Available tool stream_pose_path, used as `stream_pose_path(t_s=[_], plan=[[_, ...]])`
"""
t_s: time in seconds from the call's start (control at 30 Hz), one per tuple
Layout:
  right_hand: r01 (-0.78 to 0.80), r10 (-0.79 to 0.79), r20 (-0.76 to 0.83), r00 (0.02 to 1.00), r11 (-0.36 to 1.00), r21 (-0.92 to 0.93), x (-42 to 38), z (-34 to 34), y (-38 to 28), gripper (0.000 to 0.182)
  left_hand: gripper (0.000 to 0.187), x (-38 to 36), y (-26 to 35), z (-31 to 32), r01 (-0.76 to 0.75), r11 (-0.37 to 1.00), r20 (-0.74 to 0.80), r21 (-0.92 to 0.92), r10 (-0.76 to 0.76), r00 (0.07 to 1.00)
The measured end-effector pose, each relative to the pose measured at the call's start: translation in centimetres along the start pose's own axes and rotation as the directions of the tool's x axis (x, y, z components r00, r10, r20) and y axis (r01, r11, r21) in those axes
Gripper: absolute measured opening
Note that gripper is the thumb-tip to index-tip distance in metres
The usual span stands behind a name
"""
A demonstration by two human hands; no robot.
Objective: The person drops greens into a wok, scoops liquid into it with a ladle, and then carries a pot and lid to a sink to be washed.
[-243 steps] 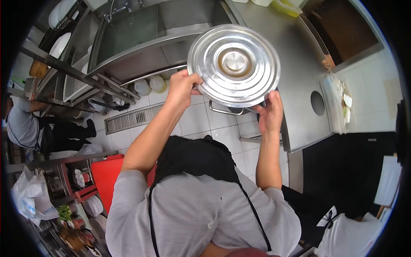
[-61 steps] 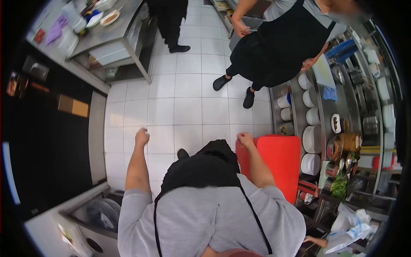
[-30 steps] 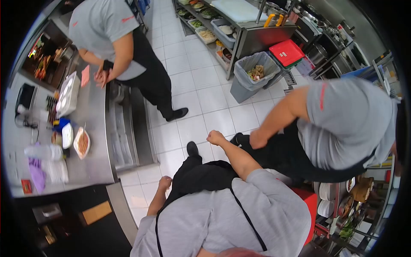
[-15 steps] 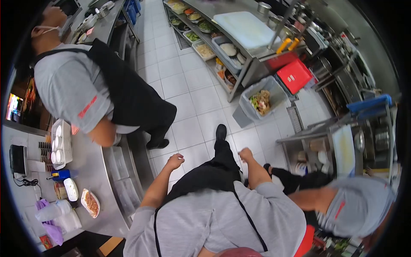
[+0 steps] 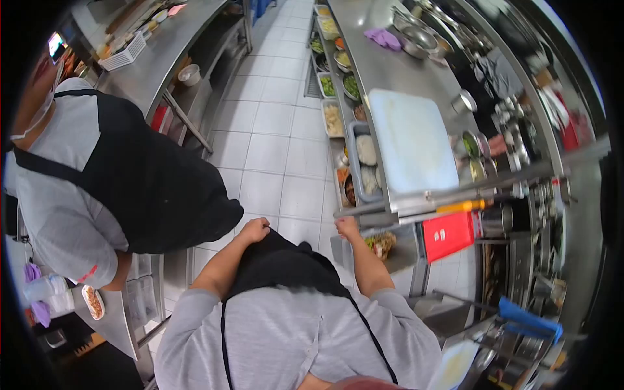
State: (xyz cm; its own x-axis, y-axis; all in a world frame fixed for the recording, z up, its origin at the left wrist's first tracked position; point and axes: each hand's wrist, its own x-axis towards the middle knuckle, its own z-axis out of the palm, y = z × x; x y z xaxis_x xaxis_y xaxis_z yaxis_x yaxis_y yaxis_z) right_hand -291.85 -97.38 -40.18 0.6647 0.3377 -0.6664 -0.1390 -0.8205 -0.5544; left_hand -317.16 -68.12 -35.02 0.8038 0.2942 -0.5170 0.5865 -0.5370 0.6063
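Observation:
My left hand (image 5: 255,230) is loosely curled in front of me, beside the edge of my black apron (image 5: 286,263), and I see nothing in its fingers. My right hand (image 5: 347,226) is closed in a loose fist near the end of the steel counter, with no object showing in it. Just beyond my right forearm is a grey bin (image 5: 406,250) with food scraps inside. A large white cutting board (image 5: 413,143) lies on the counter ahead to the right.
Ahead runs a tiled aisle (image 5: 266,117). A co-worker in a black apron (image 5: 140,175) stands close on my left. Food containers (image 5: 333,119) line the shelf under the right counter. A red container (image 5: 448,235) is by the bin; a steel counter (image 5: 175,45) runs along the left.
I have moved forward along the aisle; the cutting board and bin are nearer on my right. The co-worker on my left now appears closer beside me. Both my hands remain curled.

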Motion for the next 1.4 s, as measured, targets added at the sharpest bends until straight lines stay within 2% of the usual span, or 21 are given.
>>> stream_pose_path(t_s=[0.03, 0.13, 0.27, 0.37, 0.47, 0.5, 0.57, 0.63, 0.7, 0.8, 0.9, 0.93, 1.0, 1.07, 1.13, 1.2, 1.23, 1.33, 1.4], plan=[[0.015, -0.015, -0.003, 1.0, 0.998, 0.062, 2.1, -1.3, -3.1, 0.014, 0.034, 1.7, 0.6, -1.2, -0.016, 0.998, -0.067, -0.061, 0.012, 0.998], [0.002, -0.006, 0.027, 1.0, 0.99, 0.14, 6.7, -3.0, -9.8, 0.012, 0.032, 6.1, 0.6, -4.3, 0.01, 1.0, -0.116, -0.008, -0.011, 0.993], [-0.037, 0.001, 0.187, 0.982, 0.981, 0.192, 12.8, -3.2, -16.7, 0.016, 0.035, 12.6, -2.6, -8.2, 0.197, 0.972, 0.062, 0.13, -0.206, 0.977], [-0.08, 0.038, 0.181, 0.983, 0.969, 0.235, 15.5, -3.6, -20.2, 0.015, 0.032, 18.5, -4.1, -13.7, 0.3, 0.931, 0.236, 0.207, -0.345, 0.909], [-0.157, 0.119, 0.125, 0.985, 0.917, 0.368, 18.2, -5.3, -23.9, 0.014, 0.036, 25.4, -4.1, -21.2, 0.305, 0.93, 0.18, 0.203, -0.342, 0.922], [-0.128, 0.104, 0.084, 0.991, 0.914, 0.384, 19.9, -5.9, -25.4, 0.013, 0.036, 27.2, -3.0, -24.6, 0.313, 0.944, 0.13, 0.102, -0.324, 0.937], [-0.078, 0.084, 0.003, 0.996, 0.905, 0.418, 23.4, -7.3, -27.5, 0.013, 0.032, 32.8, -3.8, -29.1, 0.241, 0.967, -0.002, 0.08, -0.242, 0.97], [-0.051, 0.065, -0.015, 0.998, 0.884, 0.466, 26.2, -8.4, -30.3, 0.014, 0.03, 36.8, -2.6, -34.1, 0.295, 0.955, -0.012, -0.036, -0.295, 0.955], [-0.039, 0.077, -0.056, 0.995, 0.866, 0.498, 27.8, -10.2, -36.3, 0.014, 0.029, 39.8, -0.2, -39.3, 0.312, 0.943, -0.022, -0.119, -0.317, 0.948], [0.02, -0.009, -0.025, 1.0, 0.877, 0.481, 32.2, -11.5, -42.9, 0.015, 0.028, 44.3, 2.0, -44.1, 0.316, 0.925, -0.024, -0.212, -0.328, 0.944], [0.05, -0.065, 0.018, 0.998, 0.893, 0.447, 38.4, -12.3, -48.9, 0.019, 0.031, 51.8, -3.2, -43.8, 0.16, 0.986, -0.112, 0.05, -0.153, 0.982], [0.045, -0.079, 0.056, 0.995, 0.894, 0.446, 41.4, -12.5, -50.6, 0.019, 0.032, 53.0, -3.6, -44.3, 0.191, 0.981, -0.101, 0.037, -0.186, 0.977], [0.028, -0.09, 0.131, 0.987, 0.91, 0.414, 46.2, -13.4, -55.1, 0.02, 0.031, 56.1, -6.2, -44.2, 0.262, 0.955, -0.014, 0.137, -0.263, 0.965], [0.022, -0.117, 0.231, 0.966, 0.926, 0.376, 51.4, -14.2, -60.1, 0.021, 0.028, 57.2, -8.5, -44.0, 0.223, 0.966, -0.11, 0.133, -0.209, 0.972], [0.091, -0.18, 0.297, 0.938, 0.953, 0.291, 55.6, -15.3, -66.4, 0.02, 0.025, 56.7, -5.6, -48.0, 0.485, 0.873, 0.066, -0.054, -0.481, 0.874], [0.168, -0.247, 0.345, 0.906, 0.956, 0.242, 59.8, -16.1, -73.0, 0.019, 0.025, 57.9, -4.6, -50.9, 0.544, 0.812, 0.057, -0.21, -0.545, 0.836], [0.211, -0.284, 0.363, 0.888, 0.951, 0.228, 62.0, -16.5, -76.2, 0.017, 0.025, 58.8, -4.5, -52.4, 0.566, 0.772, 0.058, -0.291, -0.576, 0.815], [0.331, -0.348, 0.381, 0.857, 0.937, 0.111, 68.7, -17.4, -85.0, 0.012, 0.028, 63.5, -6.8, -54.3, 0.512, 0.704, -0.097, -0.492, -0.629, 0.771], [0.409, -0.394, 0.346, 0.852, 0.912, 0.031, 72.8, -17.9, -89.6, 0.012, 0.029, 66.3, -4.5, -57.3, 0.462, 0.69, -0.206, -0.557, -0.654, 0.728]])
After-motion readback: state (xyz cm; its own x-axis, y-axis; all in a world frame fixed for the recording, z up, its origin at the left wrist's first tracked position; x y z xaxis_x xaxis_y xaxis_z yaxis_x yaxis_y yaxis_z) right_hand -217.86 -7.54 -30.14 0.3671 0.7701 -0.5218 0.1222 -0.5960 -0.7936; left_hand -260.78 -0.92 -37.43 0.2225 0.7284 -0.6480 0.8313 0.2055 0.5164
